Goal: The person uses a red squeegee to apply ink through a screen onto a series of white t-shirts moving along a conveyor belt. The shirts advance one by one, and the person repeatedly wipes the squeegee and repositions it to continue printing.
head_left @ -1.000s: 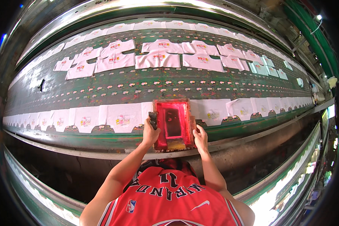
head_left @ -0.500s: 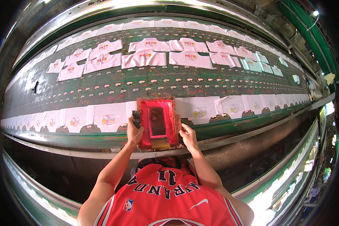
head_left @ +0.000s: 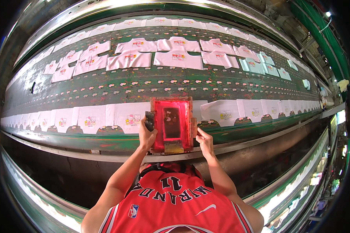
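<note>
My left hand (head_left: 147, 136) is closed on a black block (head_left: 149, 120) at the left side of a screen frame (head_left: 158, 132) with bright red ink and a dark middle panel. My right hand (head_left: 202, 139) grips the wooden piece at the frame's right side, fingers bent. The frame lies over a row of white fabric pieces along the near edge of a long green table (head_left: 105, 144). Just left of it is a piece (head_left: 124, 112) bearing a pink and yellow print; another printed piece (head_left: 214, 110) lies to the right.
Printed pale pink shirt pieces (head_left: 177, 60) and mint ones (head_left: 252, 66) lie along the table's middle, with another white row (head_left: 161, 22) behind. A rail (head_left: 105, 157) runs along the near edge, over a dark gap. Green netting (head_left: 315, 31) hangs at upper right.
The screen has shifted rightward along the near row with both my hands, uncovering a printed piece on its left. The view has moved with it, so the fabric pieces appear further left.
</note>
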Demonstrator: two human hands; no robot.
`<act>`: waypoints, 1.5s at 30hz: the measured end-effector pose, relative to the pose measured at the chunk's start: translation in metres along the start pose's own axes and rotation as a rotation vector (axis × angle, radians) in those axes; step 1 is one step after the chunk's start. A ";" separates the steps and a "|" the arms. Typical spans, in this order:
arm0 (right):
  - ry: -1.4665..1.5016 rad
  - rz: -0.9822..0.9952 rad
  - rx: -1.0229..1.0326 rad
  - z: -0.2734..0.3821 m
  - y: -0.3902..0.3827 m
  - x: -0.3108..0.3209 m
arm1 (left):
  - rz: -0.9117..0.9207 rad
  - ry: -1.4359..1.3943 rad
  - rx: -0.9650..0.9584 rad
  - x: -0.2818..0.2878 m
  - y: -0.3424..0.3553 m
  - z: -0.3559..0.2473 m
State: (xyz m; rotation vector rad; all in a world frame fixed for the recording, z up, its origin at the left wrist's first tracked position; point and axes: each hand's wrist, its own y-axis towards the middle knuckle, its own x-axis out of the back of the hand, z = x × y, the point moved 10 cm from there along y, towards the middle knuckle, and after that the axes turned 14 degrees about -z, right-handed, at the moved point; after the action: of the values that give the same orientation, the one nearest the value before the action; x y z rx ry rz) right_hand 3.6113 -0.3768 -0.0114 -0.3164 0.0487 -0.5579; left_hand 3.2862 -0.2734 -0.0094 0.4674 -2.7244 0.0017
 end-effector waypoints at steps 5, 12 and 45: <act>-0.044 -0.032 -0.016 -0.012 0.028 0.048 | 0.114 0.045 0.149 -0.045 -0.018 -0.020; -0.035 -0.039 -0.035 -0.007 0.039 0.063 | 0.089 0.079 0.126 -0.064 -0.028 -0.016; -0.984 -0.178 0.975 0.103 0.031 -0.012 | 0.093 0.013 0.126 -0.062 -0.024 -0.014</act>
State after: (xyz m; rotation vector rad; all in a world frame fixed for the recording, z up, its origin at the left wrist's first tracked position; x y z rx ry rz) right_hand 3.6303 -0.3171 0.0763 0.3899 -1.1802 -0.4918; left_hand 3.3539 -0.2755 -0.0202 0.3730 -2.7413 0.2010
